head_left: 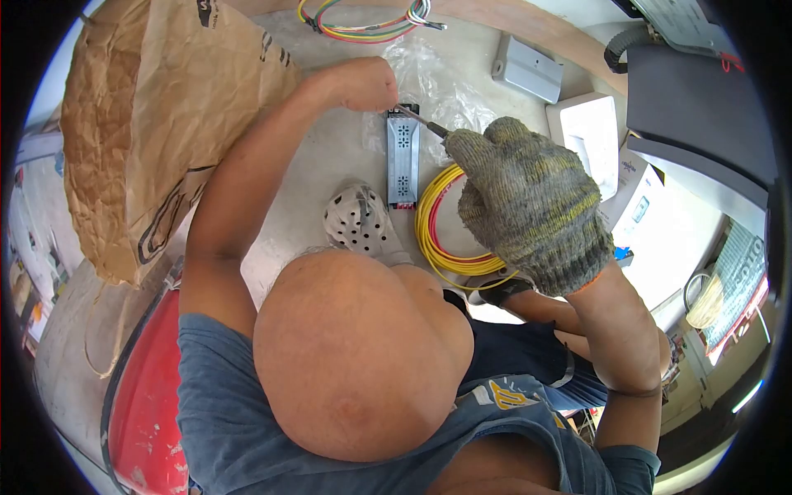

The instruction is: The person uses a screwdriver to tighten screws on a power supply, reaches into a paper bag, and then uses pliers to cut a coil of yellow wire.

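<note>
My left hand point(367, 85) is bare and closed beside the top end of a slim silver metal unit point(403, 161); whatever its fingers hold is hidden. A knitted grey-green glove covers my right hand point(528, 198), closed around the dark handle of a thin screwdriver point(435, 129). The screwdriver's shaft points up and left, its tip close to my left hand and the unit's top terminals. Below and right of the unit lies a coil of yellow and red wire point(426, 223), partly behind the glove.
Clear plastic wrap point(445, 87) lies behind the unit, with a coloured wire bundle point(363, 33) farther back. A brown paper bag point(165, 124) stands left. At right are a grey box point(528, 70) and a white tray point(609, 157). A dotted white shoe point(356, 217) is near the unit.
</note>
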